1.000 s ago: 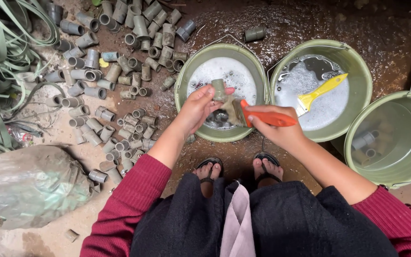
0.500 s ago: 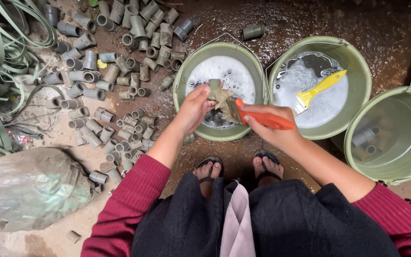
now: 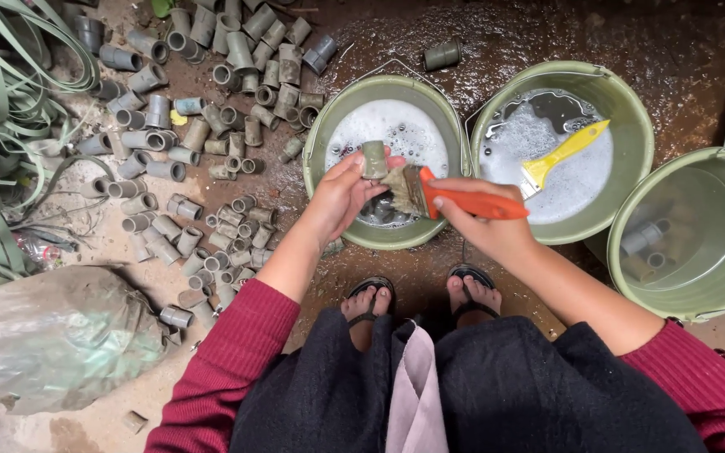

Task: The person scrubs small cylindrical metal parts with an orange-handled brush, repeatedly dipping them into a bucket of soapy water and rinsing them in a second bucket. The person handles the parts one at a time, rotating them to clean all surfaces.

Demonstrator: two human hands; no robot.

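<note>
left hand (image 3: 341,195): closed around short grey pipe fitting (image 3: 373,159), pinched between thumb and fingers, fitting upright, held over soapy bucket.
right hand (image 3: 484,225): wrapped tight on orange-handled brush (image 3: 455,199), bristles pointing left, touching the fitting's lower side.
fitting location: above the left green bucket (image 3: 322,134), near its centre, clear of the foam.
left green bucket: white suds on top, dark shapes under water near front edge; can't tell what they are.
middle green bucket (image 3: 635,126): foamy water, yellow brush (image 3: 562,154) lying in it, handle toward upper right.
right green bucket (image 3: 698,298): partly cut off by frame edge, a few grey fittings visible on the bottom.
fitting pile (image 3: 203,143): many grey pipe pieces scattered on wet ground, left of the buckets; one stray piece (image 3: 443,55) behind them.
green strapping (image 3: 2,126): loose tangle at far left.
plastic sack (image 3: 52,335): dusty, translucent, lower left.
feet (image 3: 421,298): in dark sandals, just beside the front rim of the left bucket.
clothing: dark red sleeves, black skirt across lap.
</note>
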